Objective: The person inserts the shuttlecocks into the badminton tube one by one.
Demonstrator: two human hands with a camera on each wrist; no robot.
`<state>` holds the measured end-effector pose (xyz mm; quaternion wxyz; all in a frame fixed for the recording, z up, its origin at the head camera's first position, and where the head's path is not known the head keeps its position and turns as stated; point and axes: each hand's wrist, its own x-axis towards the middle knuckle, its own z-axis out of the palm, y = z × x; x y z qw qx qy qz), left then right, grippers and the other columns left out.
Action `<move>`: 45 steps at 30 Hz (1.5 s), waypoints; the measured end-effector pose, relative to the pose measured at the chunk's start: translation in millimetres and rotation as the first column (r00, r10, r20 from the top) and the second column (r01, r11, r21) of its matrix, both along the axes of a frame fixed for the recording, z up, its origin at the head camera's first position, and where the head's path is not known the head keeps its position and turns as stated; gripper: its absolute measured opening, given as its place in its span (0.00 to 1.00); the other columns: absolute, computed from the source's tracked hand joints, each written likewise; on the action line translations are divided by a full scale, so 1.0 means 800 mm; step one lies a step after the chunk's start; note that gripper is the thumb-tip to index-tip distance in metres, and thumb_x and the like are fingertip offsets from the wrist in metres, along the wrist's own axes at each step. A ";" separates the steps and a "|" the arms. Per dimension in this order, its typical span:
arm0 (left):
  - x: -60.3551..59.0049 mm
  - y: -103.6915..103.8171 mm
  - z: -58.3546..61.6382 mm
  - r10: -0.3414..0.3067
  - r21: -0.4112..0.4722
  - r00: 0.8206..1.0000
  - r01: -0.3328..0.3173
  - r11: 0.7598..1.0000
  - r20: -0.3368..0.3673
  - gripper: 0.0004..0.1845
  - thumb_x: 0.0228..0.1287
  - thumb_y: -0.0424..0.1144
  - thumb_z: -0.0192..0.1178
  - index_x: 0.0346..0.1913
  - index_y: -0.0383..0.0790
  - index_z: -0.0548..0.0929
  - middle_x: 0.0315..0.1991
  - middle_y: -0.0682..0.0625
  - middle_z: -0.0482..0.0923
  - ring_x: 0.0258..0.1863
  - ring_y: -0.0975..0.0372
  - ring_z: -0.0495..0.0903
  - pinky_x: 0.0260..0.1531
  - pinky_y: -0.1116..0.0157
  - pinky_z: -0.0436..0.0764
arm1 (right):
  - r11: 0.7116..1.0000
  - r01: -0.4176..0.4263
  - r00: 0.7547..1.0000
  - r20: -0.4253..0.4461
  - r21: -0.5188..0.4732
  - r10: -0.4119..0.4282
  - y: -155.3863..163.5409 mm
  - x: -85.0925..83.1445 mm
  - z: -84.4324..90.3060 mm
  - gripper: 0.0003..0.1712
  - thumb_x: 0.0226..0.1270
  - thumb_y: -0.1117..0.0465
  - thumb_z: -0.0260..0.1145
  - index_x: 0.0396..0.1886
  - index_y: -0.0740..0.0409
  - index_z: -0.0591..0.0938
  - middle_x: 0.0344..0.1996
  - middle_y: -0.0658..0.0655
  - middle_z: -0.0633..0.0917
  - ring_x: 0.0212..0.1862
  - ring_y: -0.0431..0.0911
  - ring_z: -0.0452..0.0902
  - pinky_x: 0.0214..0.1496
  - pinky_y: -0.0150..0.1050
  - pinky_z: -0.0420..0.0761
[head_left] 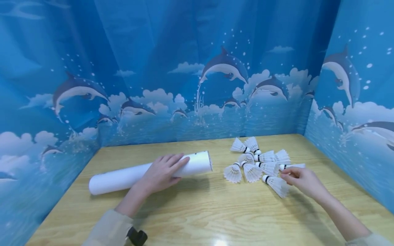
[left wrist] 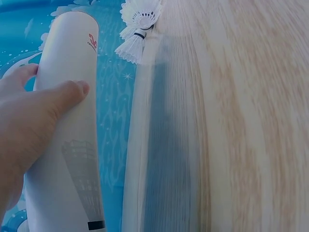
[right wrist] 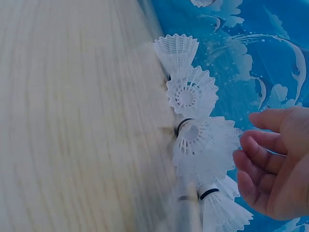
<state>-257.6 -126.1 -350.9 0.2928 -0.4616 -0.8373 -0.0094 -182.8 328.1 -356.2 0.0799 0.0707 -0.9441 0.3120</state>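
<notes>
You have open wooden tabletop (head_left: 209,212) across the whole near side, and a bare gap between the long white cardboard tube (head_left: 123,177) and the cluster of white plastic shuttlecocks (head_left: 258,164). Blue dolphin-print curtain walls (head_left: 184,85) close off the left, back and right edges.

Your left hand (head_left: 160,174) lies flat, fingers straight toward two o'clock; your right hand (head_left: 303,180) has fingers loosely curled, fingertips (head_left: 284,172) pointing at ten o'clock.
</notes>
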 end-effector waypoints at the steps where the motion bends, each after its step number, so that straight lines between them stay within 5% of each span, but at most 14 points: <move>1: 0.000 -0.001 0.000 0.002 -0.001 1.000 -0.002 1.000 0.000 0.42 0.44 0.47 0.73 0.65 0.46 0.67 0.59 0.45 0.71 0.50 0.52 0.75 0.44 0.52 0.78 | 1.000 0.001 1.000 0.012 0.009 -0.001 0.001 0.001 -0.002 0.16 0.64 0.58 0.62 0.43 0.68 0.81 0.23 0.51 0.83 0.26 0.37 0.75 0.26 0.33 0.73; 6: 0.001 -0.003 -0.001 0.012 -0.001 1.000 -0.012 1.000 0.004 0.43 0.44 0.48 0.73 0.66 0.46 0.67 0.59 0.45 0.71 0.51 0.52 0.75 0.45 0.51 0.78 | 0.999 -0.034 0.998 0.059 0.032 0.032 -0.001 -0.002 -0.008 0.22 0.65 0.54 0.61 0.46 0.71 0.80 0.25 0.54 0.85 0.27 0.43 0.81 0.27 0.33 0.78; 13: 0.001 -0.005 -0.001 0.017 -0.011 1.000 -0.017 1.000 0.014 0.43 0.44 0.48 0.73 0.66 0.47 0.66 0.59 0.45 0.71 0.52 0.52 0.74 0.45 0.51 0.78 | 0.996 -0.011 1.000 0.021 0.087 0.009 -0.008 -0.005 -0.011 0.21 0.64 0.57 0.61 0.45 0.72 0.80 0.31 0.63 0.85 0.28 0.44 0.81 0.31 0.37 0.77; 21: -0.001 -0.005 -0.003 0.002 -0.006 1.000 -0.002 1.000 -0.005 0.43 0.44 0.48 0.73 0.66 0.46 0.67 0.58 0.44 0.71 0.50 0.52 0.75 0.44 0.52 0.79 | 0.998 -0.018 1.000 0.017 0.055 0.017 -0.004 -0.004 -0.014 0.17 0.62 0.65 0.62 0.46 0.74 0.79 0.31 0.61 0.85 0.27 0.36 0.75 0.26 0.32 0.73; 29: -0.001 -0.006 -0.005 -0.012 0.001 1.000 0.012 1.000 -0.006 0.42 0.44 0.47 0.73 0.65 0.46 0.67 0.59 0.44 0.71 0.50 0.51 0.76 0.43 0.52 0.79 | 0.999 -0.020 1.000 -0.019 0.046 0.021 0.000 -0.003 -0.015 0.15 0.59 0.67 0.64 0.44 0.72 0.81 0.39 0.69 0.83 0.34 0.40 0.73 0.29 0.32 0.73; 37: 0.001 -0.006 -0.006 -0.007 -0.001 1.000 0.007 1.000 -0.009 0.42 0.45 0.48 0.73 0.66 0.46 0.67 0.58 0.44 0.72 0.49 0.52 0.76 0.42 0.52 0.79 | 0.999 -0.024 0.999 0.042 -0.038 0.025 0.001 0.000 -0.006 0.16 0.57 0.67 0.65 0.44 0.72 0.80 0.33 0.62 0.84 0.31 0.36 0.75 0.24 0.32 0.75; 45: 0.001 -0.005 -0.004 0.006 -0.006 1.000 -0.006 1.000 -0.004 0.42 0.45 0.48 0.72 0.66 0.46 0.67 0.59 0.44 0.72 0.49 0.52 0.76 0.43 0.53 0.79 | 0.998 -0.019 1.000 0.011 -0.066 0.020 -0.006 -0.002 0.007 0.14 0.56 0.67 0.67 0.42 0.71 0.81 0.30 0.57 0.84 0.30 0.32 0.74 0.28 0.32 0.74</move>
